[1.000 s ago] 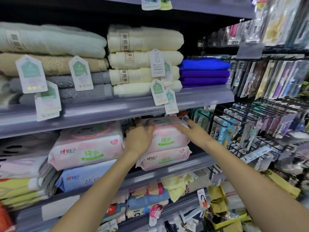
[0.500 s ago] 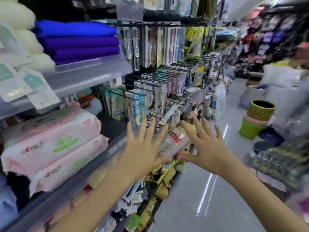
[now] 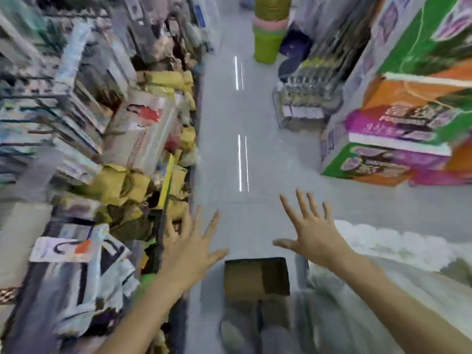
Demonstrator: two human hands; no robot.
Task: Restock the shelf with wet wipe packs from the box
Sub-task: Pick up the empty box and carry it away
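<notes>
A brown cardboard box (image 3: 256,275) stands on the grey aisle floor low in the middle of the view, its flap open; its inside is too blurred to read. My left hand (image 3: 190,249) hovers just left of and above the box, fingers spread, holding nothing. My right hand (image 3: 310,232) hovers to the right of the box, also spread and empty. The shelf (image 3: 76,251) with goods runs along the left edge, heavily blurred. No wet wipe packs can be made out in this view.
Stacked colourful cartons (image 3: 408,129) stand at the right. Green and pink buckets (image 3: 269,34) sit far down the aisle. A wire rack of small goods (image 3: 304,103) stands mid right. Something white and blurred (image 3: 383,251) lies at lower right. Grey floor (image 3: 229,149) runs between.
The view has swung from the wet wipe shelf down to the aisle floor. Both hands let go of the pink packs on the shelf and now hover spread above the box.
</notes>
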